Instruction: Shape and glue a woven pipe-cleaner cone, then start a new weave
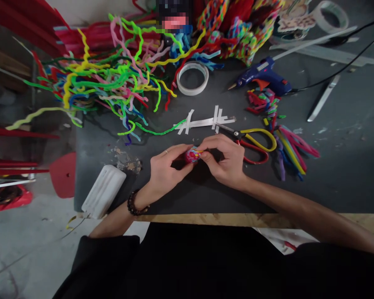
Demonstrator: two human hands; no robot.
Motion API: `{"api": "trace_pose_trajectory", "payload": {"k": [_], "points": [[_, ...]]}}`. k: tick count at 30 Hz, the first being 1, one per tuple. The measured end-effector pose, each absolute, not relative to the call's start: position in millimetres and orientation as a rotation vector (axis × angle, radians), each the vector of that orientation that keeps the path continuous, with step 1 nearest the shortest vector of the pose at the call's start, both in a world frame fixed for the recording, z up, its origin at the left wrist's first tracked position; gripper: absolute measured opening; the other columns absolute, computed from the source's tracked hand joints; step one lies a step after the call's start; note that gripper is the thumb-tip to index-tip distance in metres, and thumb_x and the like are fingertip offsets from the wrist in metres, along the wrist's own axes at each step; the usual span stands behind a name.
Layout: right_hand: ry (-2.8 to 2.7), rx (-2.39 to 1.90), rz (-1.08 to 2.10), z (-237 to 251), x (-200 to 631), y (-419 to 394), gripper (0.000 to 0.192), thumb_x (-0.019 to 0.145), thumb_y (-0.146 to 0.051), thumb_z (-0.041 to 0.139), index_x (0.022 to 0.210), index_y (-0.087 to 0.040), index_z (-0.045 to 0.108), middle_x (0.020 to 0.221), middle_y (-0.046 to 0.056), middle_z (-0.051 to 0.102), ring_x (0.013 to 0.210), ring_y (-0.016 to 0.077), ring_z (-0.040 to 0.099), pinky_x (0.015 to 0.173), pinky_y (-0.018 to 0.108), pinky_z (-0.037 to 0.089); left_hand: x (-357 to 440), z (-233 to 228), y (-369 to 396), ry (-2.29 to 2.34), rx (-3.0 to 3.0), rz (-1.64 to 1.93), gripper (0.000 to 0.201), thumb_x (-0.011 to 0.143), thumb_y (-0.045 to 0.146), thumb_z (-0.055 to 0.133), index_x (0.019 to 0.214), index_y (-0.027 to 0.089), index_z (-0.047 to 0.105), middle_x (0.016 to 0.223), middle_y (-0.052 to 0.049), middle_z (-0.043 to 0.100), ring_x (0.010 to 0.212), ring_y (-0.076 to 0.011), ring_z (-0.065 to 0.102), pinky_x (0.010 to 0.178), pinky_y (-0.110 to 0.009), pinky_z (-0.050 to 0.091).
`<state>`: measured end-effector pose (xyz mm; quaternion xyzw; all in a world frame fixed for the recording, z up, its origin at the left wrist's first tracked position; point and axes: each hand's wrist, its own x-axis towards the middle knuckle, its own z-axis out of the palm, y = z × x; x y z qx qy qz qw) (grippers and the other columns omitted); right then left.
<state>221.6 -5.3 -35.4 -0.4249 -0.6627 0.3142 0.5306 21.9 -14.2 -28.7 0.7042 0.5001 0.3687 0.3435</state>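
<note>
Between both hands, over the near part of the dark table, is a small multicoloured pipe-cleaner ball [192, 155], mostly pink and blue. The thumb and fingers of my left hand [166, 168] grip it from the left. From the right, my right hand [224, 161] pinches its edge, where a bit of yellow-orange shows at the fingertips. Scissors [258, 139] with yellow and red handles lie just beyond my right hand, their blades pointing left. Past the ball, strips of white tape [202, 123] are stuck to the tabletop, with a green pipe cleaner [155, 132] running to them.
A big heap of pipe cleaners [112, 83] covers the back left. Behind are a tape roll [193, 92] and a blue glue gun [264, 77] with its cord. Cut pieces [294, 151] and tweezers [323, 99] lie right; a white power strip [104, 191] sits at the left edge.
</note>
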Motion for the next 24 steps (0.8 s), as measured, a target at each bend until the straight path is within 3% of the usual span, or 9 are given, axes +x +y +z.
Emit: {"api": "trace_pose_trajectory", "payload": {"k": [8, 13, 16, 21, 24], "points": [[-1.567, -1.009, 0.748, -37.8, 222.2, -3.9, 0.005, 0.096, -0.025, 0.072, 0.099, -0.025, 0.076, 0.093, 0.001, 0.078, 0.088, 0.0169, 0.072, 0.082, 0.034, 0.060, 22.1, -22.3, -10.2, 1.301, 2.035, 0.983, 0.029, 0.085, 0.022, 0.085, 0.113, 0.022, 0.078, 0.113, -0.003, 0.081, 0.104, -0.0180, 0.078, 0.098, -0.033, 0.066], [-1.568, -1.007, 0.714, -37.1, 221.6, -1.7, 0.006, 0.097, -0.026, 0.071, 0.100, -0.026, 0.075, 0.094, 0.001, 0.077, 0.091, 0.0176, 0.072, 0.084, 0.035, 0.059, 22.1, -23.3, -8.5, 1.300, 2.100, 0.994, 0.047, 0.088, 0.025, 0.082, 0.133, 0.025, 0.070, 0.132, -0.005, 0.077, 0.116, -0.0197, 0.076, 0.107, -0.035, 0.063], [-1.553, -0.975, 0.759, -37.1, 220.8, -0.1, 0.007, 0.099, -0.023, 0.067, 0.102, -0.025, 0.074, 0.098, 0.002, 0.075, 0.096, 0.0184, 0.072, 0.088, 0.037, 0.058, 21.7, -25.3, -10.2, 1.350, 2.124, 0.976, 0.062, 0.084, 0.038, 0.088, 0.140, 0.024, 0.065, 0.131, -0.005, 0.077, 0.108, -0.0193, 0.079, 0.101, -0.033, 0.065], [-1.580, -0.963, 0.837, -39.0, 218.0, 1.3, 0.014, 0.103, -0.024, 0.062, 0.113, -0.025, 0.072, 0.109, 0.004, 0.076, 0.106, 0.0198, 0.072, 0.095, 0.039, 0.058, 20.0, -25.5, -11.0, 1.422, 2.237, 1.101, 0.041, 0.085, 0.039, 0.086, 0.121, 0.023, 0.074, 0.109, -0.001, 0.083, 0.088, -0.0157, 0.080, 0.085, -0.026, 0.067], [-1.600, -0.995, 0.819, -39.7, 216.9, 1.6, 0.019, 0.099, -0.031, 0.071, 0.118, -0.028, 0.075, 0.111, 0.002, 0.079, 0.105, 0.0193, 0.073, 0.096, 0.038, 0.058, 19.7, -24.5, -10.0, 1.447, 2.242, 1.100, 0.039, 0.085, 0.039, 0.084, 0.119, 0.022, 0.075, 0.107, -0.002, 0.083, 0.083, -0.0156, 0.080, 0.081, -0.027, 0.067]]}}
